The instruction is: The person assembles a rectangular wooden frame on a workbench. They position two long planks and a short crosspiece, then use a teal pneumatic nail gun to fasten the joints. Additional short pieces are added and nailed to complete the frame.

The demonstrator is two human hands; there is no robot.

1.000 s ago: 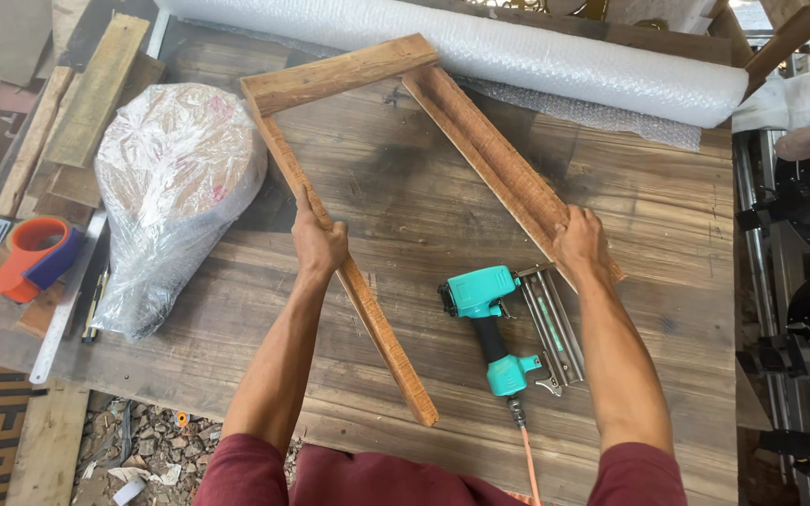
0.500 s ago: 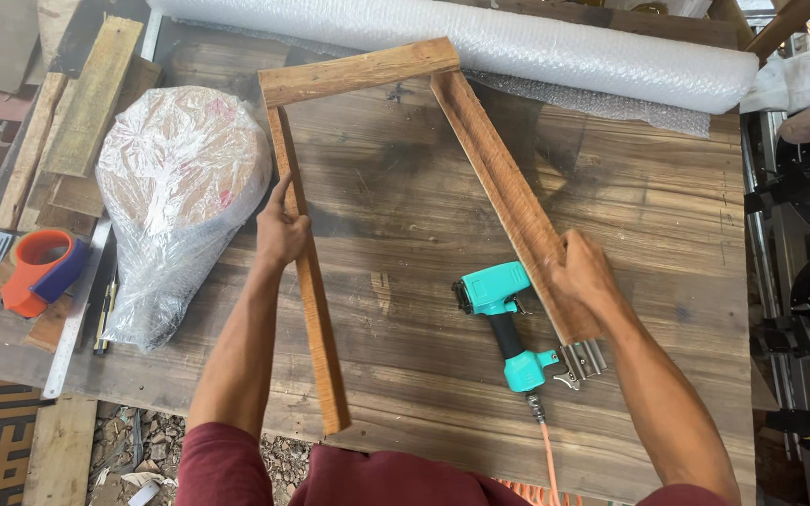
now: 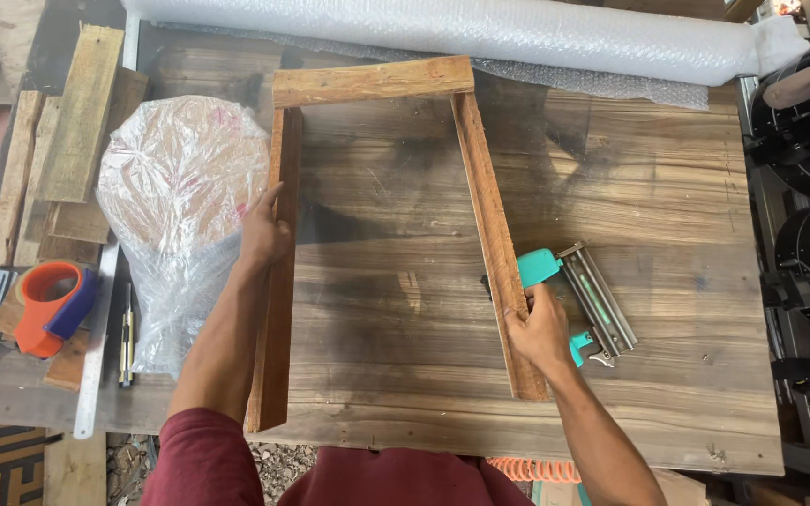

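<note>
A: Surface?
B: Worn plank table (image 3: 667,281); bubble-wrap roll (image 3: 517,28) at far edge, beyond both hands.
A: Hands?
B: Left hand (image 3: 262,234) closed on left rail of wooden frame (image 3: 372,81). Right hand (image 3: 538,330) grips right rail; teal nail gun (image 3: 574,290) just right of it.
A: Frame axis?
B: Flat on table, rails run near-to-far, open end toward person.

A three-sided frame (image 3: 377,84) lies on the desk (image 3: 667,281), a plastic-wrapped bundle (image 3: 175,206) to its left, a nail gun (image 3: 574,290) to its right, a bubble-wrap roll (image 3: 480,33) behind
</note>
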